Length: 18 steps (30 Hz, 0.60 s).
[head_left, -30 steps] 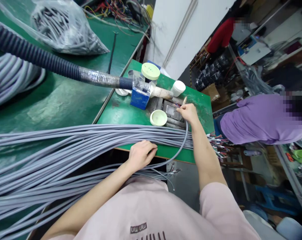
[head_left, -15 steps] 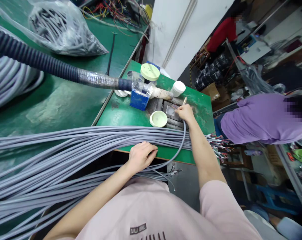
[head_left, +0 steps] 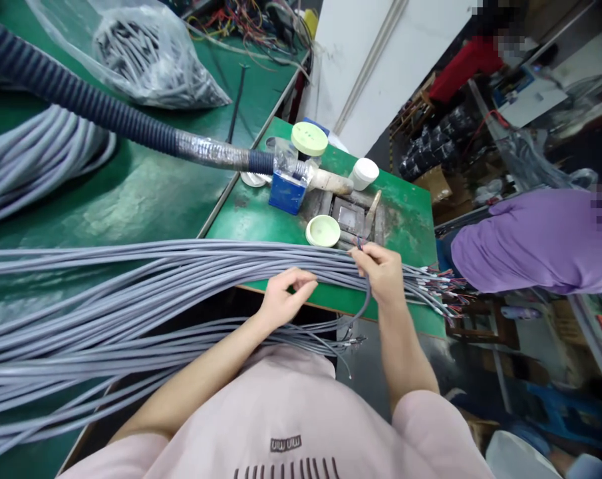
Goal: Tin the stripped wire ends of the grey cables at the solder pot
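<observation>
Right of centre, R hand [head_left: 386,273] pinches cable [head_left: 367,297] nr wires [head_left: 359,243]; prob. light, bendy, best held mid-jacket. L hand [head_left: 285,293] half-curled, looks empty.

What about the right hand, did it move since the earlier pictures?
Yes. The right hand was beside the little square plate; now it has moved away from the plate, back toward the person's body.
</observation>
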Available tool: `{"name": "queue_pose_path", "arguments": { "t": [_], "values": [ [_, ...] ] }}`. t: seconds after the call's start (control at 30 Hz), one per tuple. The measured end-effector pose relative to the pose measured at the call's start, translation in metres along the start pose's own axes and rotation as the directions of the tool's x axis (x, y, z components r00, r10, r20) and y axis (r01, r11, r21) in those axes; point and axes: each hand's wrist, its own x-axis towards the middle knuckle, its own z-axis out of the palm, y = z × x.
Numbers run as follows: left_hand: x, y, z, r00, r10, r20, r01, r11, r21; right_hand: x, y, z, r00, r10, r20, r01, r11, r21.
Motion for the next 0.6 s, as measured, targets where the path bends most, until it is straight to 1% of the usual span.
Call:
{"name": "queue_pose_path", "arguments": {
  "t": [0.03, 0.07, 0.13, 0.17, 0.2, 0.27, 0.37, 0.43, 0.5, 0.53, 0.6],
  "values": [
    [0.001, 0.002, 0.003, 0.995, -0.091, -0.05, 0.082, 0.985, -0.154, -0.013, -0.001, 0.008, 1.0, 0.008, -0.008, -0.008, 0.998, 0.065],
    [0.002, 0.004, 0.007, 0.984, -0.173, -0.048, 0.151, 0.942, -0.299, -0.024, -0.001, 0.017, 1.0, 0.023, -0.01, -0.022, 0.993, 0.117],
    [0.001, 0.008, 0.017, 0.961, -0.273, 0.031, 0.248, 0.814, -0.526, -0.042, 0.0, 0.032, 0.999, 0.05, -0.006, -0.048, 0.978, 0.203],
    [-0.001, 0.01, 0.023, 0.95, -0.305, 0.072, 0.287, 0.752, -0.593, -0.049, 0.001, 0.038, 0.998, 0.062, -0.005, -0.059, 0.969, 0.239],
    [-0.003, 0.012, 0.029, 0.941, -0.327, 0.088, 0.305, 0.706, -0.639, -0.055, 0.002, 0.042, 0.997, 0.072, -0.005, -0.068, 0.959, 0.275],
    [-0.007, 0.014, 0.038, 0.934, -0.354, 0.055, 0.292, 0.663, -0.69, -0.062, 0.006, 0.046, 0.995, 0.099, -0.004, -0.092, 0.937, 0.338],
    [-0.009, 0.016, 0.044, 0.937, -0.35, -0.021, 0.241, 0.687, -0.685, -0.069, 0.013, 0.046, 0.989, 0.148, 0.017, -0.142, 0.907, 0.397],
    [-0.007, 0.018, 0.042, 0.937, -0.341, -0.071, 0.211, 0.718, -0.663, -0.073, 0.018, 0.044, 0.983, 0.173, 0.059, -0.181, 0.887, 0.426],
    [-0.005, 0.019, 0.037, 0.938, -0.311, -0.15, 0.158, 0.773, -0.614, -0.078, 0.021, 0.043, 0.974, 0.192, 0.12, -0.226, 0.856, 0.464],
    [-0.005, 0.02, 0.035, 0.941, -0.275, -0.2, 0.118, 0.817, -0.565, -0.081, 0.022, 0.043, 0.968, 0.204, 0.147, -0.25, 0.834, 0.492],
    [-0.006, 0.021, 0.031, 0.955, -0.134, -0.266, 0.014, 0.912, -0.41, -0.086, 0.023, 0.043, 0.958, 0.234, 0.167, -0.288, 0.773, 0.565]
  ]
}}
